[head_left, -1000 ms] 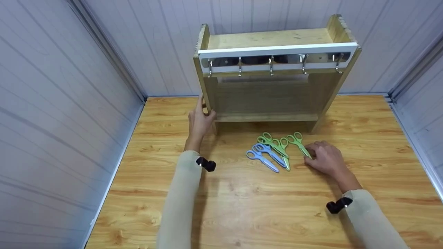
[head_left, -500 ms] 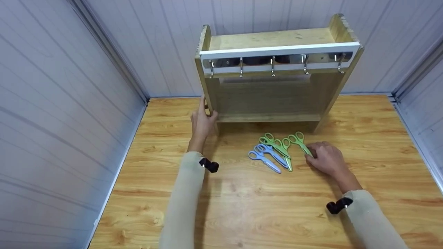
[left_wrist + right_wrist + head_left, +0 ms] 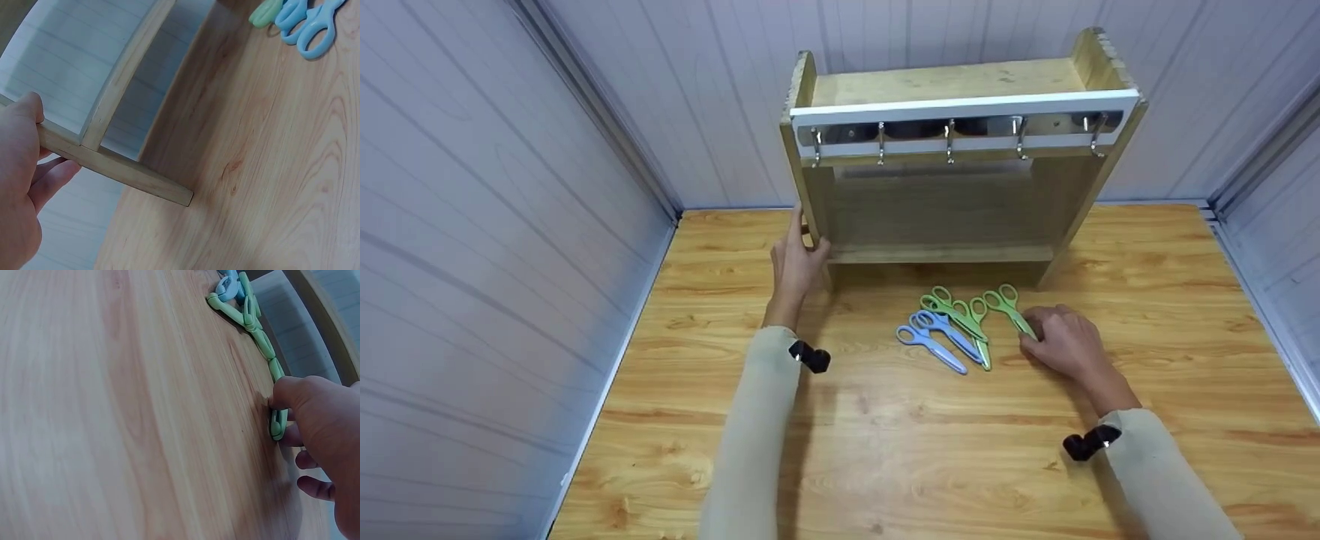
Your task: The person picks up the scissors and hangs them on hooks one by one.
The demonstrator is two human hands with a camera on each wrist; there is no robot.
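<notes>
My left hand (image 3: 796, 262) grips the left side panel of a small wooden rack (image 3: 945, 217); in the left wrist view its thumb and fingers are on either side of the panel (image 3: 135, 175). My right hand (image 3: 1066, 341) pinches the blade end of a pair of green scissors (image 3: 1003, 300) lying on the table. In the right wrist view, the thumb and a finger hold these scissors (image 3: 277, 422) while the other fingers are loosely bent. Left of them, two blue scissors (image 3: 930, 349) and two more green scissors (image 3: 982, 352) overlap in a loose pile.
Across the rack's top front runs a white board with a metal strip (image 3: 915, 131) bearing several hooks (image 3: 949, 142). A shelf (image 3: 937, 255) spans its lower part. Pale panelled walls (image 3: 510, 285) stand at the left, back and right of the wood-grain table (image 3: 885, 450).
</notes>
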